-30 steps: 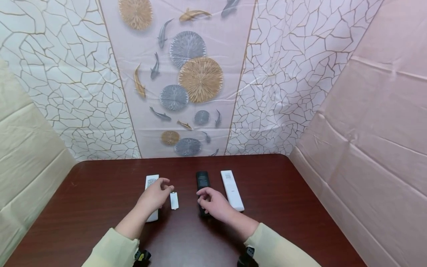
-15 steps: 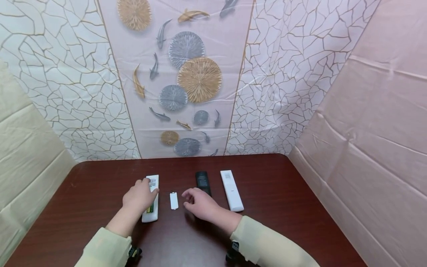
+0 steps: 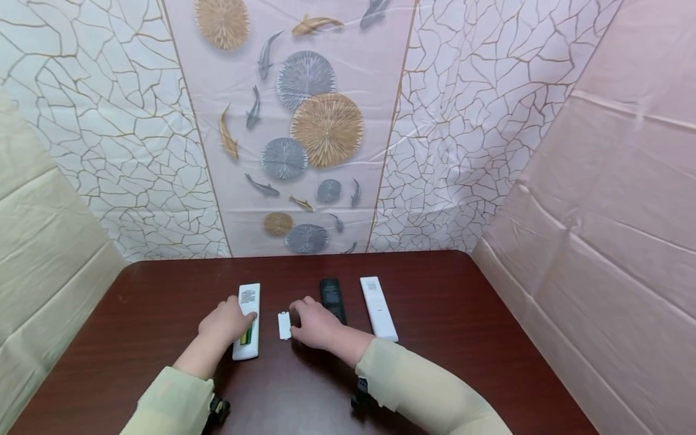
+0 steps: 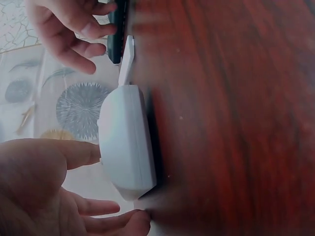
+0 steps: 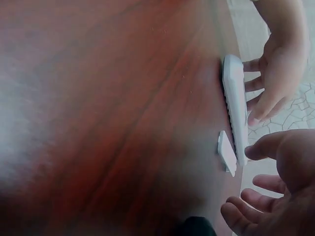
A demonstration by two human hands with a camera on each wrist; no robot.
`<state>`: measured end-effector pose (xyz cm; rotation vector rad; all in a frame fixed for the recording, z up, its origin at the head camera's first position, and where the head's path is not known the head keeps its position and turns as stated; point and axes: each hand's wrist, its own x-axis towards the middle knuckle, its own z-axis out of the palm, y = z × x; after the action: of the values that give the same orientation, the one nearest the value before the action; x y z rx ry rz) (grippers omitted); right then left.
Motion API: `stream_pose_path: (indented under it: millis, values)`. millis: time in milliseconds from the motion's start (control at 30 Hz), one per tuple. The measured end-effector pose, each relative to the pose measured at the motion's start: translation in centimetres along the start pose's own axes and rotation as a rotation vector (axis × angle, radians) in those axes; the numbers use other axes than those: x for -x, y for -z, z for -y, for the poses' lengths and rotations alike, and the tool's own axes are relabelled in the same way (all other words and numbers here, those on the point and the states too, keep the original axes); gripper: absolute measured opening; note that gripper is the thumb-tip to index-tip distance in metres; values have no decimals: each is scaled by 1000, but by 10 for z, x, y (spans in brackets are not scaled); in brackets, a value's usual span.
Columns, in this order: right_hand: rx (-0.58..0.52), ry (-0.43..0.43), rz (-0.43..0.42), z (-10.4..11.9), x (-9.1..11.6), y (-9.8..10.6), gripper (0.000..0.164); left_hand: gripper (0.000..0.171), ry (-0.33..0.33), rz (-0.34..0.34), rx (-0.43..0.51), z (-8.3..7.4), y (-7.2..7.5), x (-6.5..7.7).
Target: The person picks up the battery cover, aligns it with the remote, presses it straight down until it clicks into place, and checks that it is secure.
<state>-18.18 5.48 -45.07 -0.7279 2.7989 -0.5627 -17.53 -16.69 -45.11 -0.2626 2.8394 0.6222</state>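
A white remote control [image 3: 249,347] lies back-up on the table at left, its battery compartment uncovered with yellow-green batteries [image 3: 246,336] showing. My left hand [image 3: 222,321] spans it, thumb over the right edge and fingers beside the left; in the left wrist view the fingers stand slightly apart from its side. Right of it lies a small white battery cover [image 3: 284,326]. My right hand [image 3: 314,325] is beside this cover, thumb and forefinger right at its right edge with a gap between them. In the right wrist view those fingers are spread and hold nothing.
A black remote control [image 3: 331,296] lies partly hidden beyond my right hand. A second white remote control [image 3: 379,309] lies to its right. All rest on a dark red-brown table [image 3: 435,362], with patterned cloth [image 3: 304,181] behind and plain cloth at the sides.
My left hand moved left and down onto the white remote control, uncovering its batteries to view. My right hand moved left from over the black remote control to the battery cover.
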Motion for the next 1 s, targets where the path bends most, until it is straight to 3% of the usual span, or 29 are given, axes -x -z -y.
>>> stream_pose_path:
  millis: [467,1000]
  values:
    - [39,-73,63,1,-21,-1,53,75,5,-17,22,-1,-3,-7]
    - [125,-81,93,4,-25,-6,49,72,-12,-27,38,0,-3,-8]
